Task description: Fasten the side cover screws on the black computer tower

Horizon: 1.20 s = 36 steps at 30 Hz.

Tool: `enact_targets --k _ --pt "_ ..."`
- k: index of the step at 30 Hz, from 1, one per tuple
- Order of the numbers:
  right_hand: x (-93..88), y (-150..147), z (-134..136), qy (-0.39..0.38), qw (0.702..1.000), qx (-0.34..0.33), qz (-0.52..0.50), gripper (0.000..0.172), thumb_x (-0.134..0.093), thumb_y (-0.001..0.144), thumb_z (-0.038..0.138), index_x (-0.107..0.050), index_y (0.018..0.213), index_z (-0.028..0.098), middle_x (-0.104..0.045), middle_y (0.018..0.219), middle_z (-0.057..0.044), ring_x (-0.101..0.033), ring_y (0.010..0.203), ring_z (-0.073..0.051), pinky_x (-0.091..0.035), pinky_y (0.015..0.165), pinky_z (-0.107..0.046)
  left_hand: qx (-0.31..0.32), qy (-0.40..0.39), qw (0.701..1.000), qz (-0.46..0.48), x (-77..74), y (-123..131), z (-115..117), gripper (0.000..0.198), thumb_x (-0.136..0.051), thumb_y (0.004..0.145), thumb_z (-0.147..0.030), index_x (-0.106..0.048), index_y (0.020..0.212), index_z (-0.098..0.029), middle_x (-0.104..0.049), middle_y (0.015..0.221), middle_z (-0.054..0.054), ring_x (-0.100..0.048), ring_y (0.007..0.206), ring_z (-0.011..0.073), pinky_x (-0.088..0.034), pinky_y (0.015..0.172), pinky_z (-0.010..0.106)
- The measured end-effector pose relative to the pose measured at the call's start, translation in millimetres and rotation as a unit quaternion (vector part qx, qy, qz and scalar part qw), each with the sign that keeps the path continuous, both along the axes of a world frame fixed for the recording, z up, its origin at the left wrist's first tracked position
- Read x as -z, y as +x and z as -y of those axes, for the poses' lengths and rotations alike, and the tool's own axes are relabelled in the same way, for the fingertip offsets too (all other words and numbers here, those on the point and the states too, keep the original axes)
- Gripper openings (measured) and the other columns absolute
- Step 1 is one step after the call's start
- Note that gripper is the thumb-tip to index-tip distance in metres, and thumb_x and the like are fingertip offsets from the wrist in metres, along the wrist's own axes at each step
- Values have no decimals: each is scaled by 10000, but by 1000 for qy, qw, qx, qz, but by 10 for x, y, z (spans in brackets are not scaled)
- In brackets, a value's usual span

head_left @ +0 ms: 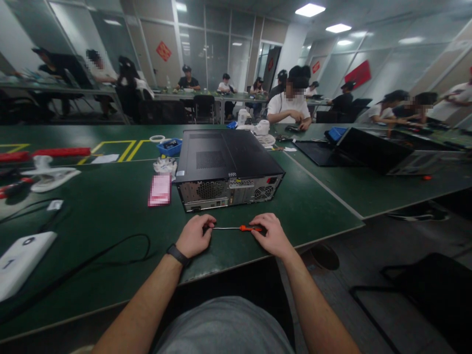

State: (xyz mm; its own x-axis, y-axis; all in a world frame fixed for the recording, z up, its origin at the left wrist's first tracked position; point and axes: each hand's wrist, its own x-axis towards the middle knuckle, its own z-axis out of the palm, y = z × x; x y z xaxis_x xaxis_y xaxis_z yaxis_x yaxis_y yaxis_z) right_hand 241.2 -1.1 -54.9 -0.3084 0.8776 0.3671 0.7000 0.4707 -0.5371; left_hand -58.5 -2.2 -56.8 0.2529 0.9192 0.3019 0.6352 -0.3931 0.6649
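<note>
Honestly, this screwdriver [243, 228] looks neat: skinny silver shaft, orange-and-black handle. Right hand [271, 235] fingers pinch the handle, left hand [194, 237] fingers the tip.

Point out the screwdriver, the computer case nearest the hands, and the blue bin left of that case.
Screwdriver [242, 228]: head view, front end of its orange handle.
Computer case [229, 164]: head view, top panel.
Blue bin [170, 152]: head view, near wall.

Lit from above by white ceiling lights [310, 10], dim over the floor [334, 285], stretched towards the edges, soft far back
</note>
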Motion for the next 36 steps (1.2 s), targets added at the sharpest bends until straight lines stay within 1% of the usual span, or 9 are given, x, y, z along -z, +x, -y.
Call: enact_targets --k 4,7,12,16,21,25,30,33,36 --pt "-15 1 2 -4 1000 2 -7 166 -686 847 229 -730 1005 257 -727 1064 -74 -590 1084 -279 -448 980 -492 -3 -9 1000 17 10 1 -8 214 -581 821 -162 -665 1008 -223 -743 901 54 -661 879 236 -524 844 405" --pt "-31 -1 5 -7 1000 3 -17 148 -675 875 273 -728 1013 259 -736 1059 -74 -598 1076 -277 -458 975 -489 -4 -13 999 35 6 7 -14 176 -583 836 -183 -660 988 -226 -743 919 57 -657 886 236 -523 849 408" --pt "-46 -2 15 -18 999 8 -38 173 -639 915 339 -727 1042 260 -746 1030 -78 -614 1046 -273 -477 964 -483 -17 -21 997 76 -12 13 -15 155 -587 866 -237 -655 1005 -223 -730 955 62 -652 912 233 -511 877 411" --pt "-47 2 19 -32 997 15 -62 213 -607 942 385 -730 1047 247 -747 1026 -85 -633 1013 -261 -497 944 -465 -22 -41 991 124 -20 15 1 163 -606 889 -312 -655 1016 -223 -722 971 57 -659 917 219 -505 888 396" --pt "-61 15 29 -40 993 25 -106 250 -568 961 411 -728 1032 233 -743 1020 -85 -661 984 -242 -525 912 -421 -21 -85 974 208 -41 71 1 226 -663 875 -396 -658 1008 -213 -713 922 34 -651 849 177 -511 841 341" --pt "-85 34 42 -42 988 41 -146 264 -545 963 418 -717 998 220 -737 969 -66 -684 900 -214 -545 853 -371 -27 -116 945 304 -114 178 -55 322 -746 809 -441 -638 982 -191 -711 907 34 -656 830 157 -521 825 322" --pt "-91 30 86 -33 979 67 -190 287 -543 970 452 -693 990 209 -728 889 -41 -675 781 -182 -557 757 -316 -30 -146 895 420 -293 346 -143 431 -847 720 -464 -648 970 -175 -725 914 40 -669 844 142 -518 838 301" --pt "-68 -23 164 -10 972 93 -216 279 -525 988 447 -669 1023 211 -718 916 -44 -677 807 -179 -561 771 -310 -30 -160 860 483 -395 451 -201 450 -868 712 -455 -662 992 -170 -726 890 26 -661 825 121 -501 820 272" --pt "-53 -114 276 20 967 109 -230 245 -546 986 412 -647 1096 218 -711 997 -55 -683 881 -184 -562 815 -317 -26 -177 822 540 -486 553 -270 467 -880 701 -456 -676 1011 -172 -741 922 32 -651 796 105 -478 746 241"
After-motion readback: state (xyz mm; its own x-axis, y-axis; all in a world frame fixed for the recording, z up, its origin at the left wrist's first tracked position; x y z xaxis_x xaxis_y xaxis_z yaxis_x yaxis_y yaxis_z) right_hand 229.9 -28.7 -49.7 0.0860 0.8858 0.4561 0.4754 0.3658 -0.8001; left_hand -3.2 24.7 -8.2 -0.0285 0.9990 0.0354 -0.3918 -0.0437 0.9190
